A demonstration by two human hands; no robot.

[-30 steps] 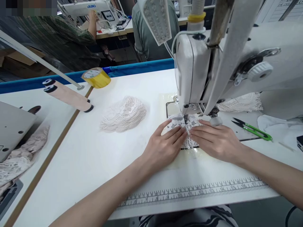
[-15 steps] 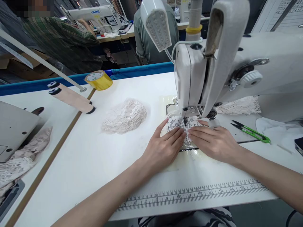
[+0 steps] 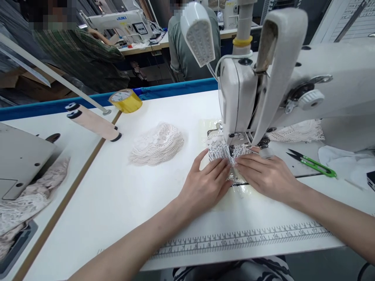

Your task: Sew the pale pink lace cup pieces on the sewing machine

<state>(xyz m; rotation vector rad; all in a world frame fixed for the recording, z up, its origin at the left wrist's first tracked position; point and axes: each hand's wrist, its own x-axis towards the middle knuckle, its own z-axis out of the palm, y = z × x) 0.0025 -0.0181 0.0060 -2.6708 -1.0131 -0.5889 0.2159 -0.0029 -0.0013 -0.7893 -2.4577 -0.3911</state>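
In the head view, we see the white sewing machine (image 3: 238, 88), and we take it as our landmark. The piece of white lace (image 3: 218, 151) lies directly below its head, and the presser foot (image 3: 231, 150) comes down on the middle of this lace. Both hands are at the near side of the machine. The left hand (image 3: 204, 182) is flat and open, its fingers stretched and its thumb spread away; the fingertips rest on the left near part of the lace. The right hand (image 3: 266, 173) is also flat, with long straight fingers, and it touches the right part. So the lace is ahead of the hands, partly under their fingertips, and a narrow strip of it shows between them. We see no closed grip; whether the right thumb holds something underneath, we cannot tell. To the left of the machine, well apart from the hands, a stack of lace (image 3: 158, 144) lies on the white surface (image 3: 172, 195). To the right of the machine's head, the green snips (image 3: 315, 163) lie near the right hand.
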